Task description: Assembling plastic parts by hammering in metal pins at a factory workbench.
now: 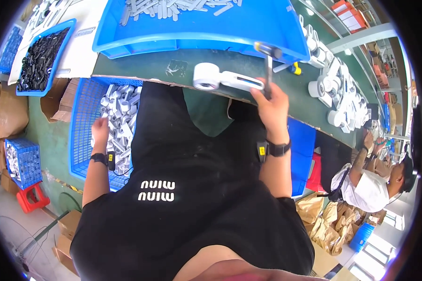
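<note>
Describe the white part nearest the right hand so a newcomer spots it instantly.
Find the big blue tray on the green bench. On the tray's near side, by the bench edge, is a white part with a round left end and a slotted arm reaching toward the right hand, which grips a hammer. It sits apart from the heap of white parts farther right.

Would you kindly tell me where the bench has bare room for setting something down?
The green bench is bare left of the white part, beside the blue tray's near wall, and between the right hand and the piled white parts. That pile is crowded.
</note>
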Available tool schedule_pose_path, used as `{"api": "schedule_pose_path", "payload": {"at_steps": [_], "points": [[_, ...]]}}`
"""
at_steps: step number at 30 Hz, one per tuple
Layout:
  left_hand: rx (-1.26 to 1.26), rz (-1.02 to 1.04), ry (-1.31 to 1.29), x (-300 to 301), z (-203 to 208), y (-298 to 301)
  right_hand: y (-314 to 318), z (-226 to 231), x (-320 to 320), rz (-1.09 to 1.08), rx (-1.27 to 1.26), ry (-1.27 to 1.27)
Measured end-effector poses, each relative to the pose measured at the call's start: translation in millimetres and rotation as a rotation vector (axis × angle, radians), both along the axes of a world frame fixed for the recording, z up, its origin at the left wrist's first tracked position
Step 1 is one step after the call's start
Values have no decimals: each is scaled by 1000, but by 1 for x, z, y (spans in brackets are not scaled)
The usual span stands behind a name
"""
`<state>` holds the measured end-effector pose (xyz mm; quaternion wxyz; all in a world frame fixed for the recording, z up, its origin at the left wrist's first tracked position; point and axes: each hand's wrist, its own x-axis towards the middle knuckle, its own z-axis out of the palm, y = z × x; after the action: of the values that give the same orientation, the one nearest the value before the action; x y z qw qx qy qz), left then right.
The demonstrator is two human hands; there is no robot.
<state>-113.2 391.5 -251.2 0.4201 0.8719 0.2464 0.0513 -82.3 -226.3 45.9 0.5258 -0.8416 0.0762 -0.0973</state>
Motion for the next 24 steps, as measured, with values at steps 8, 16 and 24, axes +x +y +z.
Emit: {"api": "schedule_pose_path", "payload": {"at_steps": [8,16,24], "points": [[117,-972,-823,54,310,-283,-9,9,15,194,197,221],[255,-1087,-827,90,312,-414,-20,-7,20,142,499,137],[397,-1102,-734,94,301,-431,-24,-14,23,139,574,109]]}}
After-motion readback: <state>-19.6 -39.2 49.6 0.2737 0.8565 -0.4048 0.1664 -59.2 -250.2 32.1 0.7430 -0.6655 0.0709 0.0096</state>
